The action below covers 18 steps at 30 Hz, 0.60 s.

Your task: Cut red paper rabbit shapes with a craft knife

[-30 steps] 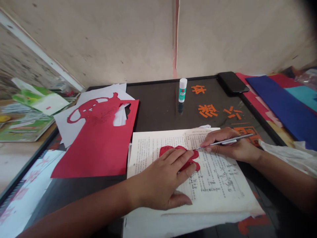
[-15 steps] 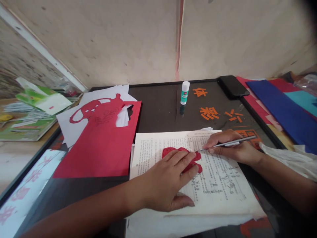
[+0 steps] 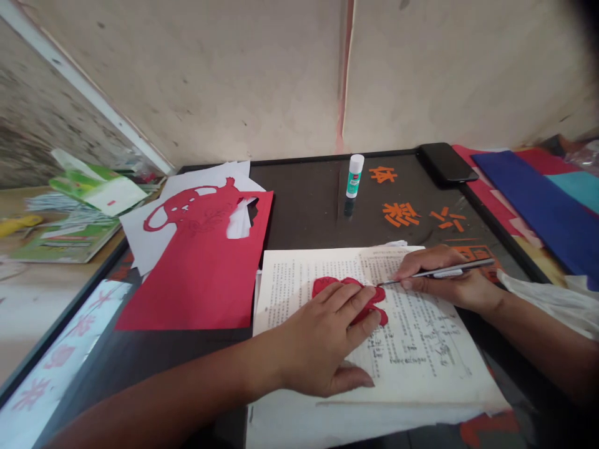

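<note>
- A glue stick (image 3: 355, 176) stands upright near the back of the dark surface (image 3: 304, 206)
- Orange cut-out characters (image 3: 400, 214) lie flat to its right
- A black phone (image 3: 444, 163) lies at the back right corner
- A red sheet (image 3: 196, 280) with a teapot outline cut at its top overlaps white papers (image 3: 140, 246)
- Blue paper (image 3: 538, 206) lies along the right
- Green booklets (image 3: 65, 240) lie far left

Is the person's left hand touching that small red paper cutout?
Touching. The head view shows the left hand with its fingers lying flat on the red cutout, covering its lower part on the printed page.
</note>
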Each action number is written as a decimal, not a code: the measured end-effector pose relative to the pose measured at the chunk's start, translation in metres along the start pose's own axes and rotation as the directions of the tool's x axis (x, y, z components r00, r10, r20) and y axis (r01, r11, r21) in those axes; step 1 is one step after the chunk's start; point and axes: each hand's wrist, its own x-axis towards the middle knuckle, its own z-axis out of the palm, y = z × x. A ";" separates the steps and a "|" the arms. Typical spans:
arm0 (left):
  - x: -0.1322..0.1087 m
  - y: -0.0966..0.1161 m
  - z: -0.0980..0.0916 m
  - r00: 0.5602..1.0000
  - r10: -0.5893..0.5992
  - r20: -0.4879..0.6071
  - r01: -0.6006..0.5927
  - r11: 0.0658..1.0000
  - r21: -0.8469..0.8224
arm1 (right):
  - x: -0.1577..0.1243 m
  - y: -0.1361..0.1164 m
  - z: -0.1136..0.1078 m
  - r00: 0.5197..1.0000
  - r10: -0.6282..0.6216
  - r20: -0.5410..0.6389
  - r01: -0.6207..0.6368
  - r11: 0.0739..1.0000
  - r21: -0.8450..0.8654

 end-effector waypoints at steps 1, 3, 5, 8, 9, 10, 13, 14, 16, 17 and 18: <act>0.000 0.000 0.000 1.000 0.001 -0.004 -0.001 1.000 -0.003 | -0.001 0.000 -0.001 1.000 -0.004 0.004 0.004 1.000 -0.001; -0.001 -0.001 0.002 1.000 0.005 -0.007 -0.004 1.000 0.004 | -0.003 0.001 -0.001 1.000 0.019 -0.007 -0.019 1.000 0.019; -0.001 -0.002 0.005 1.000 0.015 -0.015 -0.015 1.000 0.019 | -0.006 0.004 0.000 0.991 0.094 -0.093 -0.083 0.990 0.112; -0.001 -0.004 0.006 0.992 0.066 -0.108 -0.061 0.997 0.049 | -0.004 0.010 0.008 0.943 0.230 -0.240 -0.126 0.915 0.382; 0.000 -0.004 0.004 0.985 0.073 -0.158 -0.064 0.996 0.062 | 0.000 0.011 0.011 0.931 0.251 -0.266 -0.111 0.887 0.448; 0.001 -0.005 0.002 0.978 0.053 -0.204 -0.038 0.996 0.074 | 0.005 0.010 0.013 0.919 0.275 -0.283 -0.110 0.868 0.484; 0.006 -0.007 -0.012 0.961 -0.196 -0.197 0.209 0.977 0.047 | 0.015 -0.002 0.011 0.873 0.337 -0.354 -0.157 0.879 0.450; 0.008 -0.009 -0.017 0.948 -0.290 -0.133 0.295 0.955 0.023 | 0.012 -0.010 0.008 0.858 0.340 -0.385 -0.170 0.896 0.411; 0.011 -0.012 -0.026 0.934 -0.353 -0.053 0.353 0.935 -0.008 | -0.018 -0.028 -0.002 0.840 0.321 -0.438 -0.181 0.926 0.332; 0.012 -0.015 -0.030 0.931 -0.364 -0.025 0.363 0.931 -0.023 | -0.045 -0.036 -0.007 0.830 0.320 -0.457 -0.191 0.933 0.306; 0.013 -0.017 -0.033 0.929 -0.369 -0.005 0.368 0.929 -0.038 | -0.081 -0.043 -0.011 0.818 0.328 -0.472 -0.212 0.935 0.283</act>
